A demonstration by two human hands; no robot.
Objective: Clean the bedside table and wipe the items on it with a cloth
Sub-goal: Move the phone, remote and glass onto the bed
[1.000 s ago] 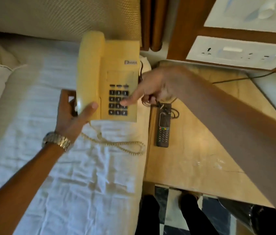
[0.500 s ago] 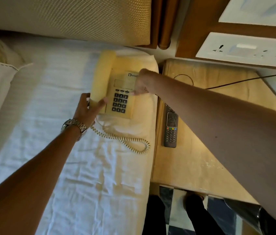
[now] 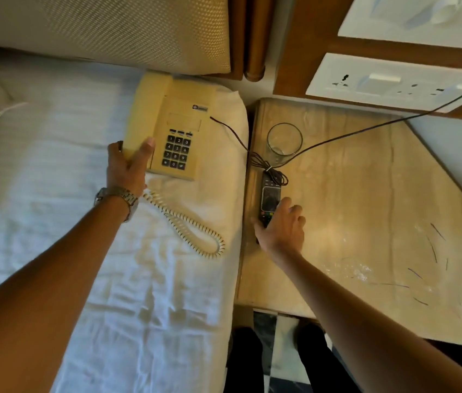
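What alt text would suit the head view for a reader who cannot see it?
A person's left hand grips a yellow telephone lying on a white bed sheet, while the right hand reaches onto a black remote on the bedside table. An empty glass stands just beyond the remote.

White-sheeted bed [image 3: 62, 171]: yellow corded desk telephone [image 3: 171, 127] at 12 o'clock. Beige marble-topped bedside table [image 3: 365, 211]: clear drinking glass [image 3: 284, 141] at 11 o'clock, black remote control [image 3: 269, 198] at 9.
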